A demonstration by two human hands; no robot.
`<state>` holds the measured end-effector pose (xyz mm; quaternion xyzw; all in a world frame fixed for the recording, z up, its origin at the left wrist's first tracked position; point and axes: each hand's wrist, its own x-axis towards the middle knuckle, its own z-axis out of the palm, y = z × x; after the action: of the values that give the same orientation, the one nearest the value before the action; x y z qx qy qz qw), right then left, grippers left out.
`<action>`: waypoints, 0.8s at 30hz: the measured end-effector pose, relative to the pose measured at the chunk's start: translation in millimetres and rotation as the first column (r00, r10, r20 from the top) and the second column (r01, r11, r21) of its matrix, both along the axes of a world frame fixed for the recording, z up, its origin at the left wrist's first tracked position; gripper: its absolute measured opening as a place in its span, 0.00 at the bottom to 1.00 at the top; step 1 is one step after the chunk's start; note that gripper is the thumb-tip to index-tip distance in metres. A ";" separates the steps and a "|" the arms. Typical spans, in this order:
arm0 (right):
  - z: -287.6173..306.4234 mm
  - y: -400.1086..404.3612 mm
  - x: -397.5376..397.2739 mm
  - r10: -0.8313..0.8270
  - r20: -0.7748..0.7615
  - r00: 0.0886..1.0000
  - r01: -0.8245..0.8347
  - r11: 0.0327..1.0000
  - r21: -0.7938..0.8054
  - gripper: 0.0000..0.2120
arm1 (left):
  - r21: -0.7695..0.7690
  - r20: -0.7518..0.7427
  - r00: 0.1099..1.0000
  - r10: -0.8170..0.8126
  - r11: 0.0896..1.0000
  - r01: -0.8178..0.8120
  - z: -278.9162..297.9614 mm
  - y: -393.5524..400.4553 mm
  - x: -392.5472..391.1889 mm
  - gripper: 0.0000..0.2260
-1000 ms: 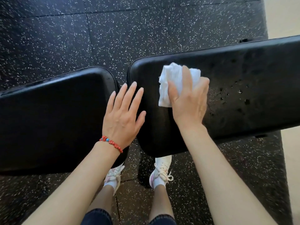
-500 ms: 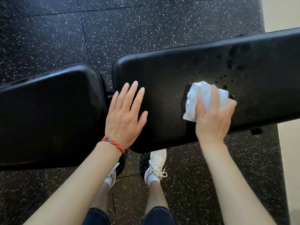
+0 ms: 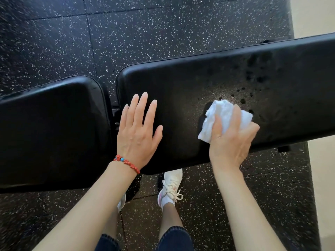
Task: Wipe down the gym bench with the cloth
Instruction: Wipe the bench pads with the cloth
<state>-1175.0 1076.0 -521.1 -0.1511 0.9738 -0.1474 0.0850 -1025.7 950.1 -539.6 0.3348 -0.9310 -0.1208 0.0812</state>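
The right hand [image 3: 233, 140], fingers gripping the white cloth [image 3: 217, 118], is sliding back from the droplets [image 3: 253, 78] toward the flat, spread-fingered left hand [image 3: 138, 131]; droplets remaining on the backrest pad [image 3: 181, 84]

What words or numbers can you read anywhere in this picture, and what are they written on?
None: no words, numbers or logos can be read.
Black padded gym bench: plain, only wet spots.
Crumpled white cloth in the right hand: no print.
Red beaded bracelet: no letters.
White laced sneaker: no readable brand.
Speckled black rubber floor: no signs.
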 end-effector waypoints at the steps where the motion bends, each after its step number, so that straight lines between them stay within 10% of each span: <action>1: 0.3 -9.4 4.2 0.037 0.007 0.999 -0.037 0.999 -0.005 0.28 | 0.001 -0.010 1.000 0.019 1.000 -0.019 -0.3 0.8 -4.5 0.22; 7: -12.2 -70.3 -24.6 0.472 -0.198 0.859 -0.489 0.871 -0.046 0.23 | -0.013 -0.024 0.996 0.091 0.996 -0.091 -8.3 5.4 -15.2 0.23; 12: -11.8 -90.6 -73.6 0.268 -0.121 0.956 -0.272 0.962 -0.013 0.25 | -0.038 0.003 0.993 0.117 0.992 -0.117 -5.2 6.5 -17.9 0.23; 18: -16.8 -85.1 -70.6 0.540 -0.279 0.794 -0.567 0.823 -0.020 0.24 | -0.044 0.003 0.995 0.103 0.994 -0.102 -0.3 23.8 -53.3 0.24; 24: -5.1 -59.3 -155.4 0.249 -0.103 0.963 -0.246 0.969 0.036 0.25 | -0.071 0.057 0.994 0.090 0.994 -0.086 -6.2 24.7 -63.8 0.24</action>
<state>-1330.4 1016.7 -526.2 -0.2782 0.9520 -0.1163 0.0523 -1089.5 974.8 -545.8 0.3761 -0.9209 -0.0748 0.0698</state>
